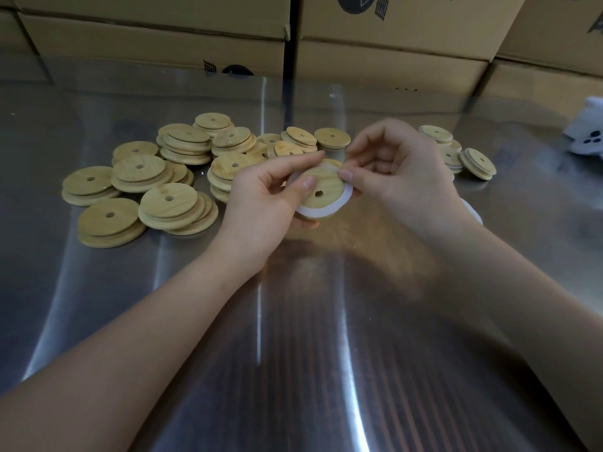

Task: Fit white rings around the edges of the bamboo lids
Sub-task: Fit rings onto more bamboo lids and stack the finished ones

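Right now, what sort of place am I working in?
Probably a packing or assembly workshop: stacked cardboard cartons behind a stainless steel worktable, and dozens of identical bamboo lids piled on it.

Dim, soft-focus, streaky glare on table (98,305)

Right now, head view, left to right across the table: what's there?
Pile of bare bamboo lids → left hand → held lid with white ring partly on → right hand → small group of lids → white object at the edge.

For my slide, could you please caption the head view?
Left hand holds bamboo lid; right hand pinches white ring around it.
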